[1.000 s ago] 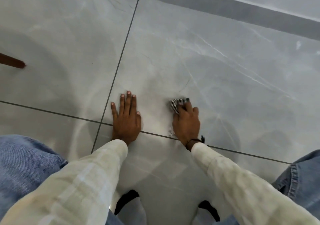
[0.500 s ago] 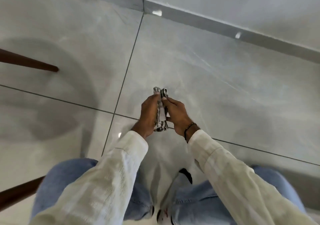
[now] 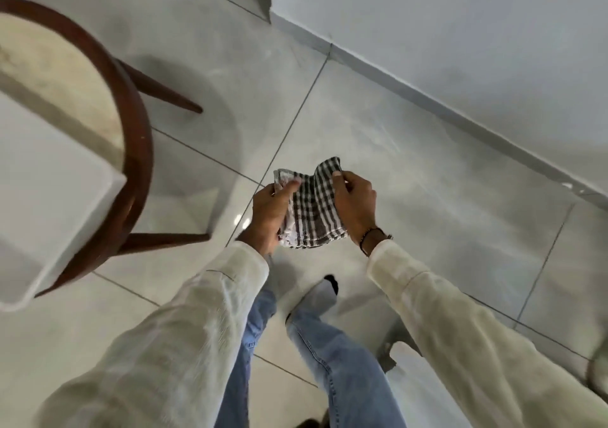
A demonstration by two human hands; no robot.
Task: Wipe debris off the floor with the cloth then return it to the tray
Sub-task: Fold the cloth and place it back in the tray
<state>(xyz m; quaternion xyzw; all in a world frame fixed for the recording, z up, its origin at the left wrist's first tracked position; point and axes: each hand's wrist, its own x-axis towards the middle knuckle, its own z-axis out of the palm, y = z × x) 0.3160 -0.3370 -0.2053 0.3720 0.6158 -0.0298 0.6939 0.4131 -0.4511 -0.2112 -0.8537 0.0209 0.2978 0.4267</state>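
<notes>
A black-and-white checked cloth [image 3: 312, 207] is spread between both hands, well above the grey tiled floor [image 3: 427, 197]. My left hand [image 3: 268, 213] pinches its left edge and my right hand [image 3: 353, 202] pinches its right top corner. A white tray [image 3: 49, 197] sits on a round wooden stool at the left, its near corner overhanging the rim. I am standing, with my jeans and socked feet below the cloth.
The round stool [image 3: 138, 151] with dark wooden legs stands to the left of the hands. A white wall with a grey skirting [image 3: 460, 105] runs diagonally across the upper right. A white object [image 3: 414, 381] shows low between my right sleeve and leg.
I have risen from crouching on the floor. The cloth went from pressed on the tile under my right hand to lifted and unfolded between both hands. The stool and tray came into view.
</notes>
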